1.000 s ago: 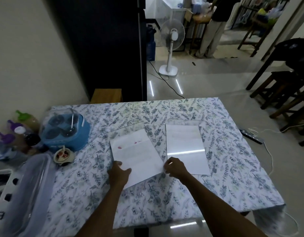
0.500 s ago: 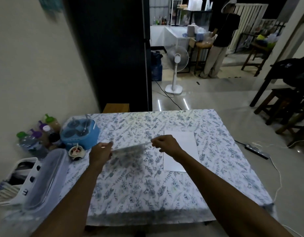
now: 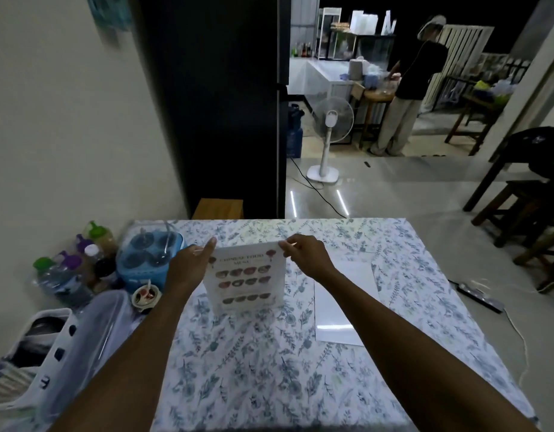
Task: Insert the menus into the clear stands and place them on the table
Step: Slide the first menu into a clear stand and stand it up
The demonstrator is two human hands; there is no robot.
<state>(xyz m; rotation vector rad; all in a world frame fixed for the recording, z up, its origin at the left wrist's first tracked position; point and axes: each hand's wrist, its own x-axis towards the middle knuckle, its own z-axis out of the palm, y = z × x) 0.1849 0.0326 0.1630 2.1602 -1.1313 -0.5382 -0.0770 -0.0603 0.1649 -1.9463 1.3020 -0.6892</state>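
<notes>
A white menu point(image 3: 245, 277) printed with food pictures stands upright in the middle of the floral-clothed table point(image 3: 269, 369), printed side facing me. My left hand point(image 3: 188, 269) pinches its top left corner and my right hand point(image 3: 303, 255) pinches its top right corner. Whether a clear stand surrounds it I cannot tell. A second sheet point(image 3: 342, 304) lies flat on the table to the right, blank side up, partly under my right forearm.
A blue container point(image 3: 148, 257), a small bowl point(image 3: 146, 297) and several bottles point(image 3: 73, 263) crowd the table's left edge, with a plastic lidded bin point(image 3: 82, 347) nearer me. Beyond the table are a standing fan point(image 3: 330, 138), a person point(image 3: 406, 88) and stools point(image 3: 525, 207) at right.
The sheet that lay flat between my hands was lifted and turned; it now stands upright with its printed side toward me. My head has tilted up.
</notes>
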